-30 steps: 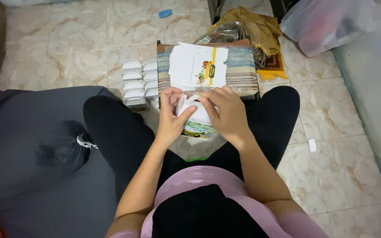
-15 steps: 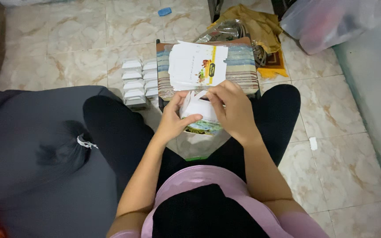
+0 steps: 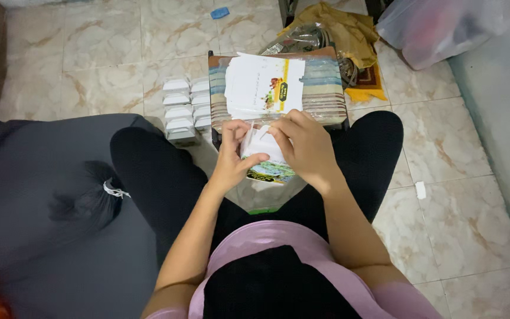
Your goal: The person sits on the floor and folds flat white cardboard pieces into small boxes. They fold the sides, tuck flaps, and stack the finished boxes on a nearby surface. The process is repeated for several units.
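Most of the small white carton [image 3: 262, 149] at the frame's centre is hidden behind the person's fingers, so its exact shape is hard to make out. The left hand [image 3: 231, 158] curls around its left side, thumb pressed on the front. The right hand [image 3: 305, 145] closes over its top right, fingertips pinching a flap. Just above lies a stack of flat printed cartons [image 3: 264, 85]; folded white boxes [image 3: 184, 109] sit centre-left.

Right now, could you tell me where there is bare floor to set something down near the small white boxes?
Bare tile floor lies left of and beyond the small white boxes, up to the blue scrap. Another free patch lies right of the knee, around the white scrap. It is crowded ahead: the striped stack with flat cartons, the yellow cloth and the plastic bag.
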